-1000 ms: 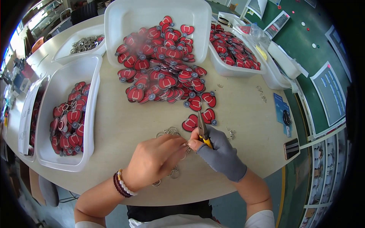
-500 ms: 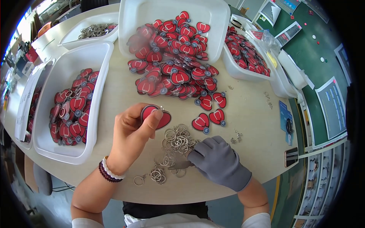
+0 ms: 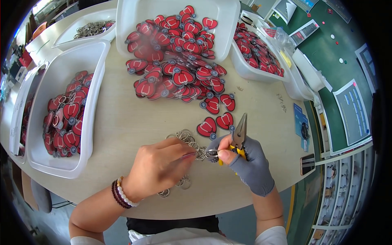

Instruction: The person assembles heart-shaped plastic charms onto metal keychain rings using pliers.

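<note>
My right hand (image 3: 250, 165), in a grey glove, grips yellow-handled pliers (image 3: 239, 131) with the jaws pointing up and away. Its thumb and forefinger also pinch a small metal ring (image 3: 212, 154). My bare left hand (image 3: 157, 168), with beaded bracelets on the wrist, lies over a heap of metal key rings (image 3: 188, 139). Its fingertips are drawn together on a ring right beside the right thumb. Two red heart-shaped charms (image 3: 207, 128) lie just beyond the hands. A large pile of the same charms (image 3: 179, 73) spills from a tipped white tray (image 3: 134, 16).
A white tray (image 3: 96, 102) on the left holds finished charms with rings. Another narrow tray (image 3: 18, 110) sits at the far left, and a tray of rings (image 3: 90, 29) at the back. A charm-filled tray (image 3: 245, 67) stands on the right. A blue card (image 3: 301, 122) and a phone (image 3: 307, 164) lie near the table's right edge.
Half a second ago my left hand held up a red charm and my right hand lay flat on the table. Now the charm is gone, the left hand is at the rings and the right holds the pliers.
</note>
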Demonstrator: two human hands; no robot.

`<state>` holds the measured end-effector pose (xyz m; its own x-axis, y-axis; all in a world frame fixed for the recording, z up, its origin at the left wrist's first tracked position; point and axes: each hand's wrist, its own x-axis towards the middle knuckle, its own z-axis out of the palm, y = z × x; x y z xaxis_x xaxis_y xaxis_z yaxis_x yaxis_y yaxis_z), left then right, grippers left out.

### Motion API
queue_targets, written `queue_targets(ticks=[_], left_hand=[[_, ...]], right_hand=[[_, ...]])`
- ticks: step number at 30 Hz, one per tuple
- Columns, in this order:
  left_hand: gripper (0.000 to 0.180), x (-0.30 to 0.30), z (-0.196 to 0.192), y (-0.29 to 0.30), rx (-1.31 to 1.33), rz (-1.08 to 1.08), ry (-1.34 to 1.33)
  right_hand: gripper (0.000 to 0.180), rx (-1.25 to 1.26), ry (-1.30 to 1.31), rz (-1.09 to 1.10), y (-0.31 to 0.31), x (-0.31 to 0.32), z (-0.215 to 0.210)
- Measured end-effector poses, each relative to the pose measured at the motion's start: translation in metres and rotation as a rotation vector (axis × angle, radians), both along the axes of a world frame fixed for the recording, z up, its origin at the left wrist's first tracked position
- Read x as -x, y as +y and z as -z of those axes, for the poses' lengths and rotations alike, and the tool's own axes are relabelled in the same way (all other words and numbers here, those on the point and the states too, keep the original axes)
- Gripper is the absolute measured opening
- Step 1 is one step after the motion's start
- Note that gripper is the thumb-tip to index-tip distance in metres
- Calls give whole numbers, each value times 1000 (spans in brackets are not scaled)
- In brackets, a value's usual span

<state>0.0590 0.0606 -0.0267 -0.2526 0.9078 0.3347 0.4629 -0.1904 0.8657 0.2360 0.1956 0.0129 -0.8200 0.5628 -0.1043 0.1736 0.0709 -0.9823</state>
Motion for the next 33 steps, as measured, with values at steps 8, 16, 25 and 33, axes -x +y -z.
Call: queue_targets(ticks=[8,16,25,33], left_hand=[[19,-4,3,0,-35,33,175],[18,-5,2,0,-30,32,219],[17,-5,1,-1,1,3,176],[17,-4,1,0,-13,-22,155]], right_hand=[[8,-24,122,37,0,0,5],[9,-15,84,16,-2,-1,1],[9,24,92,23,-2,-3,0],[10,8,90,18,-3,-3,-1]])
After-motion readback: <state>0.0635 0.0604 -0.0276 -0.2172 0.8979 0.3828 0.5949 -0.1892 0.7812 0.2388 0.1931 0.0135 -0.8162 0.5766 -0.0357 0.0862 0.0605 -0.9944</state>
